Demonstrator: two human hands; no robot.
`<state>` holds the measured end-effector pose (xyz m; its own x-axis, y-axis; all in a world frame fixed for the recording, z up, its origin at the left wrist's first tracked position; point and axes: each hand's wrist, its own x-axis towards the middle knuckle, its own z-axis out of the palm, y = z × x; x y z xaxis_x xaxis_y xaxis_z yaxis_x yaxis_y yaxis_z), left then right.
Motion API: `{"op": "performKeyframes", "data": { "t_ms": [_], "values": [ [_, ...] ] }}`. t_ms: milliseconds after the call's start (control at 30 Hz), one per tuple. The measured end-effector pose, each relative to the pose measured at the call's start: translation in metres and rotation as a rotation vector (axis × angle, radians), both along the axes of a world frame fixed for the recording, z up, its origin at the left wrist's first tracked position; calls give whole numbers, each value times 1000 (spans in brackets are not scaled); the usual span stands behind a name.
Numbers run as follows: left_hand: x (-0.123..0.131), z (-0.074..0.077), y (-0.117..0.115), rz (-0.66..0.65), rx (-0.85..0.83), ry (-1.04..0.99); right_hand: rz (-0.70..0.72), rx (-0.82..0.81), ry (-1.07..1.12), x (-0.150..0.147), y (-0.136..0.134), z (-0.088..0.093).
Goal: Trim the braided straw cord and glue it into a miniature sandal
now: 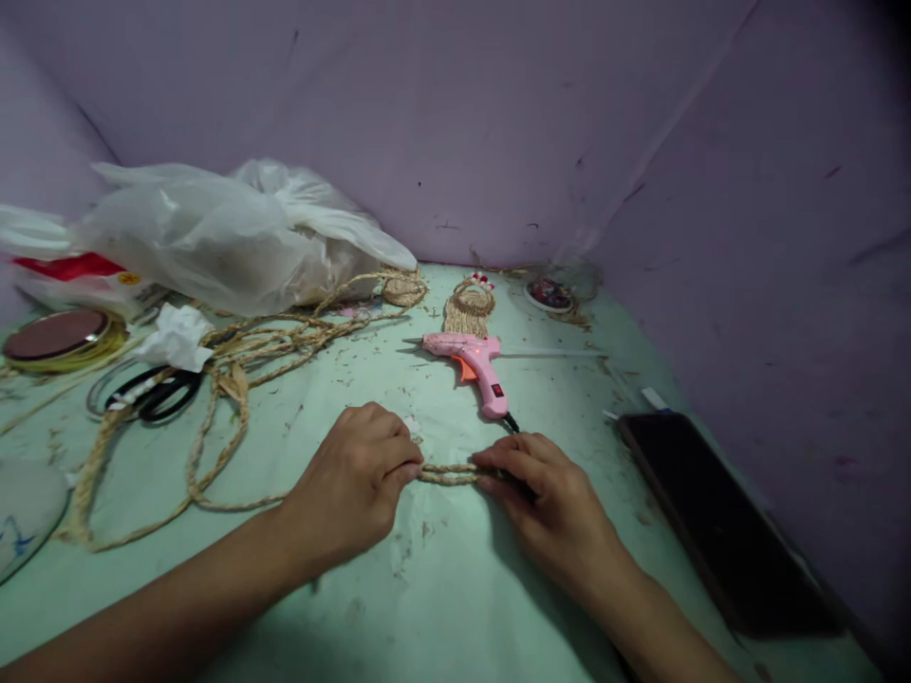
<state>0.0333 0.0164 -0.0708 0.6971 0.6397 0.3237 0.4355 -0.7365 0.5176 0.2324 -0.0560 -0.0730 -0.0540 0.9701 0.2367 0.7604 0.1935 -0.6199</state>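
A doubled length of braided straw cord [450,473] runs between my two hands, low over the green table. My left hand [360,474] pinches one end of it, fingers closed. At the other end, the fingertips of my right hand [545,498] are closed on the two strands. From behind my left hand the cord trails left into loose loops. Just beyond the hands lies a pink hot glue gun [480,365], nozzle to the left, with a clear glue stick out of its back. Behind it is a small woven straw piece [470,305] with red and white beads.
A black phone [726,522] lies at the right. On the left are tangled straw cord [285,337], black-handled scissors [160,394], crumpled tissue [176,337] and a round brown-topped tin [57,337]. A white plastic bag [234,232] rests against the purple wall, and a small round item [548,295] sits at the back right.
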Motion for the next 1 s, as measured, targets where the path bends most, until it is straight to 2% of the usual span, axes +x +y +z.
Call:
{"op": "performKeyframes", "data": {
  "t_ms": [300, 433, 667, 833, 900, 1000],
  "values": [
    [3, 5, 1, -24, 157, 143, 30, 66, -102, 0, 0, -2],
    [3, 4, 3, -34, 172, 172, 39, 106, -149, -1, 0, 0],
    [4, 3, 0, -56, 193, 161, 96, 109, -184, -23, 5, 5],
    [-2, 11, 4, -137, 8, 46, 90, 111, -55, -25, 7, -3],
    [-7, 14, 9, -121, -67, 52, 95, 100, -18, -24, 7, -3],
    [-14, 17, 16, -74, -81, 131, 100, 91, -2, -23, 7, -1]
  ]
}}
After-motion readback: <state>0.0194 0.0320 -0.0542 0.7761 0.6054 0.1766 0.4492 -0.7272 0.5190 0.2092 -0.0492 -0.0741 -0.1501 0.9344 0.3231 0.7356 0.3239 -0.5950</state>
